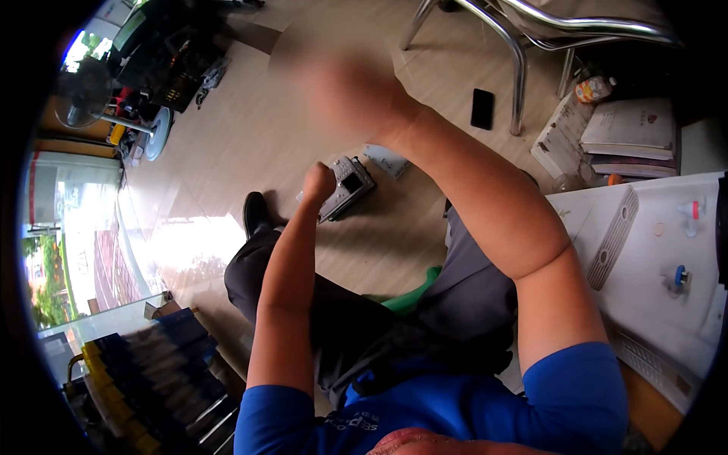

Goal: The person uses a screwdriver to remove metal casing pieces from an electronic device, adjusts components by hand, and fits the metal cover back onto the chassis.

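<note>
My left hand [319,183] is at the left edge of a silver-grey device [346,186] with a small dark screen, which sits on the tiled floor. Its fingers look curled, but what they hold, if anything, is hidden. Raised high in front of me, my right hand [353,91] is blurred, so its fingers cannot be made out. A pale flat sheet or packet [387,160] lies just right of the device, below my right wrist.
A black phone [482,108] lies on the floor near a metal chair leg [519,83]. Books [629,129] and a bottle [594,89] are at the right, above a white water dispenser [644,250]. A fan [83,92] stands at the upper left.
</note>
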Demonstrator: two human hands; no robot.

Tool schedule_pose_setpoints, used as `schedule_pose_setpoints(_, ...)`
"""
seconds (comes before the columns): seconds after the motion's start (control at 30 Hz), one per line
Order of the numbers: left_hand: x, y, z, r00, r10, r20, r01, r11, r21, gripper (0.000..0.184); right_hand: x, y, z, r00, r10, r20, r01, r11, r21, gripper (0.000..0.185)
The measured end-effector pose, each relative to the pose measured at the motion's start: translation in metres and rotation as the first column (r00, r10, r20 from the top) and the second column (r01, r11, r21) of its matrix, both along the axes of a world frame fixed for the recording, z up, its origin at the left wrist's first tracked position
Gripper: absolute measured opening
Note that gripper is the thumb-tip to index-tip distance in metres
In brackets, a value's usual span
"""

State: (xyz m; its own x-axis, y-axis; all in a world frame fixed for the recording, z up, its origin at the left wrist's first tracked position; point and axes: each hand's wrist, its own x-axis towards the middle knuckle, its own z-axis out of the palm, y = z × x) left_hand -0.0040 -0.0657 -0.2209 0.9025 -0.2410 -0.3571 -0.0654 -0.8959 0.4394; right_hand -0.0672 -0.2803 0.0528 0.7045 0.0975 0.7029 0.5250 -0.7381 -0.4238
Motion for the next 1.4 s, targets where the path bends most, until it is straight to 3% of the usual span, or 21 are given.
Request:
schedule_pose_setpoints(0.03, 0.003, -0.004, 0.01, 1.0, 0.031, 0.003, -0.031, 0.994, -0.108, 0.028, -0.002, -0.002, 0.0, 0.996, -0.032, 0.078, 0.034, 0.999, -0.03, 0.016)
schedule_pose_setpoints(0.1, 0.006, -0.014, 0.054, 0.995, 0.091, -0.042, -0.1, 0.915, -0.392, 0.026, -0.005, -0.004, 0.003, 1.0, -0.029, -0.003, 0.029, 0.998, -0.064, 0.015)
schedule_pose_setpoints(0.2, -0.022, -0.043, 0.169, 0.974, 0.128, -0.187, -0.226, 0.599, -0.768, 0.021, -0.008, -0.001, 0.002, 0.998, 0.001, -0.066, -0.006, 0.996, -0.087, 0.014)
schedule_pose_setpoints(0.23, -0.032, -0.044, 0.197, 0.972, 0.138, -0.188, -0.233, 0.597, -0.768, 0.021, -0.008, 0.001, 0.001, 0.998, 0.026, -0.051, -0.03, 0.997, -0.076, 0.014)
schedule_pose_setpoints(0.3, -0.05, -0.04, 0.241, 0.953, 0.055, -0.298, -0.298, 0.354, -0.886, 0.02, -0.005, 0.007, -0.002, 0.997, 0.069, -0.039, -0.071, 0.996, -0.053, 0.014)
schedule_pose_setpoints(0.37, -0.058, -0.032, 0.265, 0.95, 0.05, -0.309, -0.31, 0.294, -0.904, 0.02, -0.003, 0.012, -0.007, 0.993, 0.112, -0.031, -0.113, 0.993, -0.04, 0.013)
schedule_pose_setpoints(0.43, -0.059, -0.022, 0.263, 0.944, 0.048, -0.326, -0.328, 0.224, -0.918, 0.02, -0.002, 0.016, -0.011, 0.973, 0.144, -0.183, -0.16, 0.984, -0.078, 0.011)
schedule_pose_setpoints(0.53, -0.045, -0.01, 0.248, 0.973, 0.043, -0.225, -0.226, 0.341, -0.913, 0.017, -0.007, 0.02, -0.017, 0.95, 0.156, -0.269, -0.187, 0.978, -0.096, 0.009)
schedule_pose_setpoints(0.6, -0.035, -0.004, 0.234, 0.98, 0.041, -0.197, -0.199, 0.344, -0.918, 0.017, 0.001, 0.02, -0.029, 0.904, 0.116, -0.412, -0.176, 0.978, -0.111, 0.014)
schedule_pose_setpoints(0.63, -0.028, -0.002, 0.227, 1.0, -0.01, -0.013, -0.007, 0.432, -0.902, 0.017, 0.002, 0.019, -0.031, 0.913, 0.092, -0.397, -0.121, 0.991, -0.05, 0.017)
schedule_pose_setpoints(0.73, -0.021, 0.004, 0.215, 0.982, -0.081, 0.171, 0.189, 0.47, -0.862, 0.019, 0.002, 0.028, -0.016, 0.872, 0.022, -0.489, -0.013, 1.0, 0.02, 0.021)
schedule_pose_setpoints(0.77, -0.023, 0.003, 0.215, 0.979, -0.089, 0.186, 0.206, 0.423, -0.883, 0.019, 0.002, 0.032, -0.014, 0.855, 0.112, -0.506, -0.001, 0.976, 0.216, 0.02)
schedule_pose_setpoints(0.83, -0.026, 0.001, 0.217, 0.993, -0.096, 0.071, 0.096, 0.296, -0.95, 0.019, 0.005, 0.043, -0.017, 0.858, 0.293, -0.421, -0.026, 0.845, 0.535, 0.019)
schedule_pose_setpoints(0.87, -0.027, 0.0, 0.219, 0.995, -0.103, 0.014, 0.037, 0.231, -0.972, 0.02, 0.005, 0.049, -0.019, 0.851, 0.298, -0.432, -0.032, 0.851, 0.524, 0.019)
schedule_pose_setpoints(0.93, -0.029, 0.0, 0.219, 0.977, -0.201, -0.072, -0.071, 0.013, -0.997, 0.018, 0.002, 0.059, -0.018, 0.81, 0.418, -0.411, -0.035, 0.735, 0.678, 0.016)
schedule_pose_setpoints(1.1, -0.02, 0.008, 0.216, 0.978, -0.205, -0.034, -0.015, 0.092, -0.996, 0.02, 0.011, 0.065, -0.024, 0.818, 0.374, -0.437, 0.01, 0.75, 0.662, 0.014)
schedule_pose_setpoints(1.2, -0.025, 0.008, 0.219, 0.975, -0.195, -0.109, -0.093, 0.091, -0.992, 0.02, 0.013, 0.071, -0.031, 0.826, 0.364, -0.43, 0.024, 0.74, 0.672, 0.015)
schedule_pose_setpoints(1.27, -0.035, 0.006, 0.241, 0.877, -0.104, -0.469, -0.461, 0.097, -0.882, 0.021, 0.016, 0.074, -0.035, 0.838, 0.347, -0.421, 0.025, 0.747, 0.665, 0.016)
schedule_pose_setpoints(1.3, -0.035, 0.006, 0.243, 0.876, -0.104, -0.471, -0.463, 0.091, -0.881, 0.021, 0.018, 0.073, -0.04, 0.866, 0.272, -0.42, 0.03, 0.81, 0.586, 0.017)
schedule_pose_setpoints(1.37, -0.032, 0.008, 0.246, 0.903, -0.006, -0.43, -0.41, 0.295, -0.863, 0.025, 0.024, 0.071, -0.048, 0.89, 0.198, -0.412, 0.037, 0.867, 0.497, 0.017)
schedule_pose_setpoints(1.4, -0.029, 0.009, 0.246, 0.902, -0.006, -0.431, -0.412, 0.288, -0.865, 0.025, 0.028, 0.068, -0.052, 0.867, 0.16, -0.473, 0.105, 0.868, 0.485, 0.019)
